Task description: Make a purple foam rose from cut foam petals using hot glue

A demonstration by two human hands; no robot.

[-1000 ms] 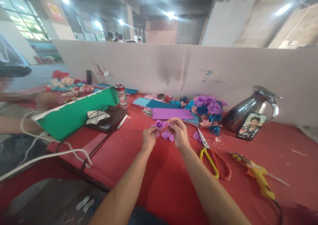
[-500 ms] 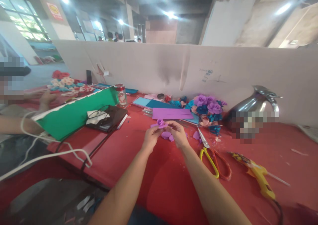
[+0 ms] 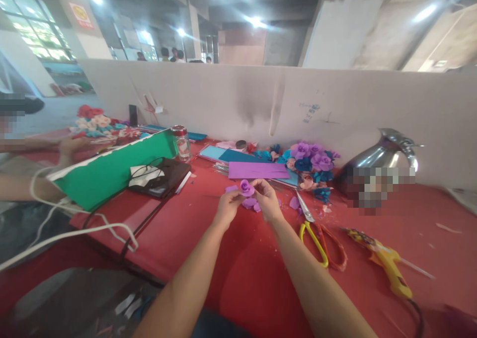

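Note:
A small purple paper flower (image 3: pixel 246 188) is held between my two hands above the red table (image 3: pixel 179 233). My left hand (image 3: pixel 228 206) pinches its left side, and my right hand (image 3: pixel 266 199) pinches it from the right. Loose purple petals (image 3: pixel 250 204) lie just beneath, with another petal (image 3: pixel 294 202) to the right. Behind my hands is a purple paper sheet (image 3: pixel 257 170). Scissors (image 3: pixel 313 233) with yellow and red handles rest right of my right hand, and a yellow glue gun (image 3: pixel 389 266) lies farther right.
Finished paper flowers (image 3: pixel 313 159) are heaped by the back partition, beside a metal kettle (image 3: pixel 372 164). A green box (image 3: pixel 119 171), a dark notebook (image 3: pixel 160 176) and a glass jar (image 3: pixel 181 143) stand left. Another person's hand (image 3: pixel 69 146) and white cables (image 3: pixel 100 227) are at far left.
The purple flower has shifted slightly right and tilted, so its spiral centre now faces me more. My fingers have moved a little around it. The other person's hands at far left have shifted slightly.

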